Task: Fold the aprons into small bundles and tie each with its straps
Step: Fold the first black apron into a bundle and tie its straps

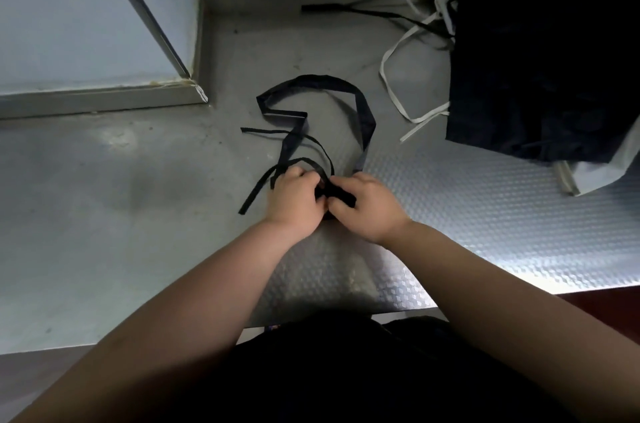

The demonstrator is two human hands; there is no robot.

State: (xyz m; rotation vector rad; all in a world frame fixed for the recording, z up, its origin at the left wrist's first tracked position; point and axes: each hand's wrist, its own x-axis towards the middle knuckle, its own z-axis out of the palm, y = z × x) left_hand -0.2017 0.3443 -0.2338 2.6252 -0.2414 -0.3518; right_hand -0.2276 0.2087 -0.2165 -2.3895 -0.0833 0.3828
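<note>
Though mostly covered, the bundle (341, 195) sits on the table (138, 201), pinched between left hand (294, 200) and right hand (369, 208); its straps (367, 121) loop beyond it, a cropped apron pile (536, 76) to its right.

Left hand (294, 201) and right hand (367, 211) are holding one bundle (341, 195); right of it, two aprons (536, 76) are lying.

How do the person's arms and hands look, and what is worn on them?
The left grip and right grip are bare hands: no gloves, rings or watch visible. Both forearms are uncovered, no sleeves in view. A black garment covers the torso.
</note>
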